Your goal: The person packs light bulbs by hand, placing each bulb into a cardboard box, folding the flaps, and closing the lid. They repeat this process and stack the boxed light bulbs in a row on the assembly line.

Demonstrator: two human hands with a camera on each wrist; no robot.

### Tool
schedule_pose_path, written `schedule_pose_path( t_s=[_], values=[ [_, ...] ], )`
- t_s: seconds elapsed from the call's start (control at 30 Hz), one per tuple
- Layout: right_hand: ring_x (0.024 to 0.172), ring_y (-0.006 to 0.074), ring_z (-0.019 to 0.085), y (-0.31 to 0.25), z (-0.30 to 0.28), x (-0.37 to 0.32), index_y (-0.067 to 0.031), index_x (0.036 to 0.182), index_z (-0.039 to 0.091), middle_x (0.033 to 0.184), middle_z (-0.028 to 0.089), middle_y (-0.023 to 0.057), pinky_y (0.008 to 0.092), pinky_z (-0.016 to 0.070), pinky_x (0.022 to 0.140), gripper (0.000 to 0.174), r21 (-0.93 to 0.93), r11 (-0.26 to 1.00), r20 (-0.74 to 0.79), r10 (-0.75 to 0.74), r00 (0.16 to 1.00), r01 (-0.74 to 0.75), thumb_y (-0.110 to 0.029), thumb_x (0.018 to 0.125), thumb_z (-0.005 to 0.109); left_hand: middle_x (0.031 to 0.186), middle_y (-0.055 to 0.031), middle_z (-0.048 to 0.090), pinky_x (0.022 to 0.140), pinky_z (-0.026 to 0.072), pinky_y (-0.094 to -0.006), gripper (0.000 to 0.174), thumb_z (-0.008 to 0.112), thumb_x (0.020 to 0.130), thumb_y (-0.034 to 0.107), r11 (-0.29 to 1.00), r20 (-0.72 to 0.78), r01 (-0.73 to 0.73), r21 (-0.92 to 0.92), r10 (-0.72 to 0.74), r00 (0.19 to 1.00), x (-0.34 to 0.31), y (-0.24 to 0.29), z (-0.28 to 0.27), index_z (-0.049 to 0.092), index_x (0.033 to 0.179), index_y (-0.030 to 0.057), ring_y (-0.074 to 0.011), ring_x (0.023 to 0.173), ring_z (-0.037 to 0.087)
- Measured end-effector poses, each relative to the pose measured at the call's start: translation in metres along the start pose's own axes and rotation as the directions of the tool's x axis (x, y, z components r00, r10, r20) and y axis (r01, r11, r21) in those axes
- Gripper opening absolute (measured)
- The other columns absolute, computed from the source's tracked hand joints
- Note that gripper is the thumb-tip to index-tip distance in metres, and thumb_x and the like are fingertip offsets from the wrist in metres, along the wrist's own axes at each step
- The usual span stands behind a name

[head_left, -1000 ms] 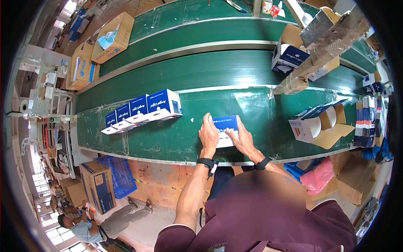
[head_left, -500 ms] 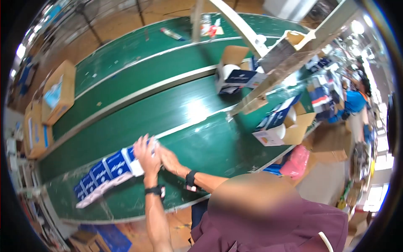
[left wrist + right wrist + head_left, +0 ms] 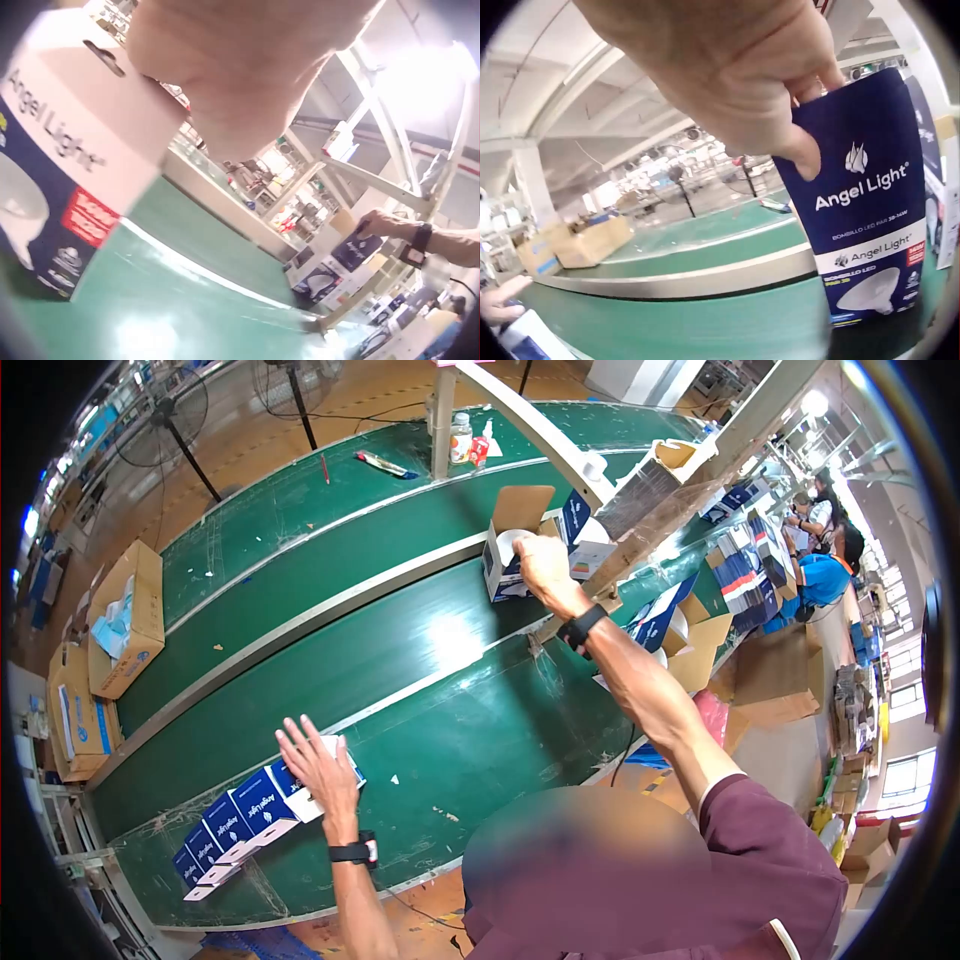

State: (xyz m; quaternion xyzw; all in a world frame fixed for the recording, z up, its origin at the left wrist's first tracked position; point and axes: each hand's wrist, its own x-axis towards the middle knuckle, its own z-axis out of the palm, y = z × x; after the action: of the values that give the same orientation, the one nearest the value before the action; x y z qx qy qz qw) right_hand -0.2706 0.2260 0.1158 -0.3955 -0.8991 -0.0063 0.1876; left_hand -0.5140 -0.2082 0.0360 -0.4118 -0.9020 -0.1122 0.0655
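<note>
A row of blue-and-white Angel Light bulb boxes stands at the left on the green bench. Over the box at the row's right end, my left hand lies with its fingers straight and spread. That end box shows large in the left wrist view, close to the hand. My right hand reaches to the back right and grips the top of an open bulb box. In the right wrist view the thumb presses on the box's dark blue front; the other fingers are partly hidden behind it.
A taped post rises beside the right arm. Another open bulb box stands nearer me, with stacked packaging beyond. Two brown cartons sit at the far left. A metal rail runs along the green belt. People are at the far right.
Both hands were setting a bulb box at the row's right end. The right hand has since left it and reached to the open box at the back right; the left hand stays by the row.
</note>
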Motion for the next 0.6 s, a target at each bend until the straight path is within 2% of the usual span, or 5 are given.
schedule_pose_path(
  t_s=[0.1, 0.2, 0.3, 0.47, 0.6],
  values=[
    [0.085, 0.0391, 0.073, -0.020, 0.010, -0.038, -0.0011, 0.092, 0.077, 0.095, 0.076, 0.0202, 0.0490, 0.0581, 0.080, 0.020, 0.060, 0.988, 0.110, -0.146, 0.983, 0.140, -0.009, 0.083, 0.061, 0.173, -0.0258, 0.023, 0.131, 0.0161, -0.0530, 0.078, 0.065, 0.102, 0.029, 0.894, -0.018, -0.047, -0.445, 0.044, 0.999, 0.002, 0.053, -0.006, 0.030, 0.165, -0.0004, -0.0450, 0.160, 0.020],
    [0.091, 0.0372, 0.072, -0.067, -0.059, -0.085, -0.0054, 0.084, 0.074, 0.093, 0.075, 0.0180, 0.0497, 0.0569, 0.085, 0.011, -0.021, 0.865, 0.501, -0.425, 0.754, 0.501, -0.011, 0.080, 0.066, 0.172, -0.0287, 0.023, 0.131, 0.0175, -0.0499, 0.086, 0.069, 0.099, 0.036, 0.737, 0.069, -0.013, -0.676, 0.081, 0.994, -0.002, 0.106, -0.012, 0.029, 0.164, -0.0030, -0.0418, 0.161, 0.022],
    [0.117, 0.0320, 0.066, -0.052, -0.087, -0.129, -0.0090, 0.080, 0.072, 0.100, 0.074, 0.0114, 0.0476, 0.0523, 0.101, 0.007, 0.199, 0.686, 0.342, -0.718, 0.606, 0.700, -0.015, 0.078, 0.070, 0.174, -0.0295, 0.015, 0.132, 0.0172, -0.0437, 0.111, 0.080, 0.091, 0.041, 0.368, 0.209, 0.154, -0.917, 0.116, 0.971, -0.015, 0.132, -0.017, 0.013, 0.167, -0.0052, -0.0390, 0.163, 0.016],
    [0.135, 0.0332, 0.055, -0.019, -0.126, -0.167, -0.0072, 0.085, 0.071, 0.107, 0.071, 0.0074, 0.0457, 0.0413, 0.120, 0.013, 0.285, 0.477, 0.168, -0.879, 0.447, 0.831, -0.018, 0.078, 0.069, 0.175, -0.0243, 0.016, 0.131, 0.0228, -0.0453, 0.136, 0.095, 0.071, 0.034, 0.528, 0.148, -0.039, -0.848, 0.306, 0.940, -0.054, 0.160, -0.053, 0.007, 0.169, 0.0003, -0.0361, 0.161, 0.022],
    [0.141, 0.0328, 0.049, -0.013, -0.116, -0.227, -0.0061, 0.096, 0.074, 0.118, 0.068, 0.0103, 0.0469, 0.0399, 0.121, 0.018, 0.308, 0.498, 0.140, -0.867, 0.479, 0.811, -0.015, 0.081, 0.067, 0.165, -0.0248, 0.027, 0.125, 0.0327, -0.0502, 0.148, 0.101, 0.061, 0.041, 0.601, 0.146, -0.057, -0.797, 0.284, 0.948, -0.131, 0.190, -0.063, 0.009, 0.168, 0.0000, -0.0405, 0.151, 0.036]
  ],
)
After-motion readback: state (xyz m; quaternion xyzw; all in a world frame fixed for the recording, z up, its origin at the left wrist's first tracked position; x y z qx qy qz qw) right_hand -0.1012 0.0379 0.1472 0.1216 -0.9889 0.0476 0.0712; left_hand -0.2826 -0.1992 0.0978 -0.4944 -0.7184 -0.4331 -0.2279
